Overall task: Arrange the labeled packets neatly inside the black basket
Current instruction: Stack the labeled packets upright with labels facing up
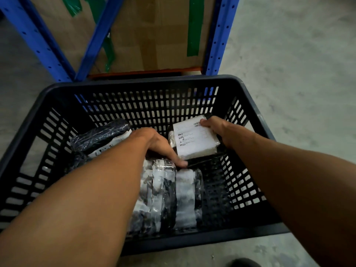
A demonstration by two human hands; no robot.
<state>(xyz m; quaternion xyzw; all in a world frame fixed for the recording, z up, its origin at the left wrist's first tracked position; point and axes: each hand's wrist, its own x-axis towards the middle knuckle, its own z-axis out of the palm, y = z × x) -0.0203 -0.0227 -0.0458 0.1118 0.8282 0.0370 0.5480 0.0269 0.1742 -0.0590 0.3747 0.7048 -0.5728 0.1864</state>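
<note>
Right hand [215,128] grips the white-labelled black plastic packet [194,141] at its far corner in the slotted black plastic basket [154,81], long axis toward the near-left; left hand [158,143] presses fingers down beside its near edge.

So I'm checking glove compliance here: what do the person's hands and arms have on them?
Nothing is visible on them. The left hand and right hand are bare, with no gloves, rings or watch showing, and both forearms are uncovered up to the frame edge, with no sleeves in view.
</note>
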